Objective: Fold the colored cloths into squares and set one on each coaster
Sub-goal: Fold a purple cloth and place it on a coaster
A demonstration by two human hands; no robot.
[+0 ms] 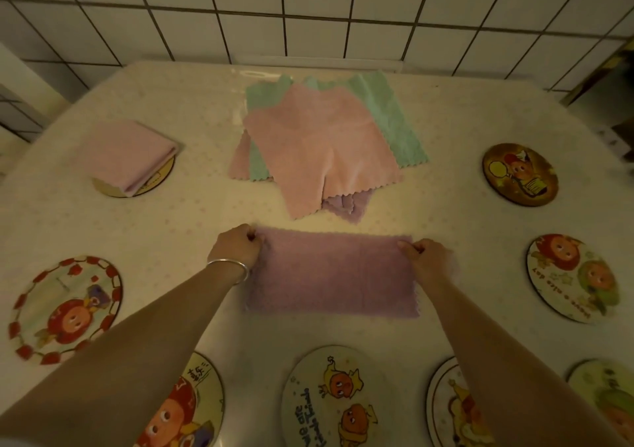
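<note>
While purple cloth (331, 273) lies flat, left hand (236, 245), right hand (427, 257) fingers pinch far corners.

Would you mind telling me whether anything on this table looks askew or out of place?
Only small things. The folded pink cloth sits off-centre on its coaster, hanging over the far left edge. The pile of unfolded cloths lies fanned and crooked. Nothing looks spilled or damaged.

Coaster (572, 276): "have a nice day"
</note>
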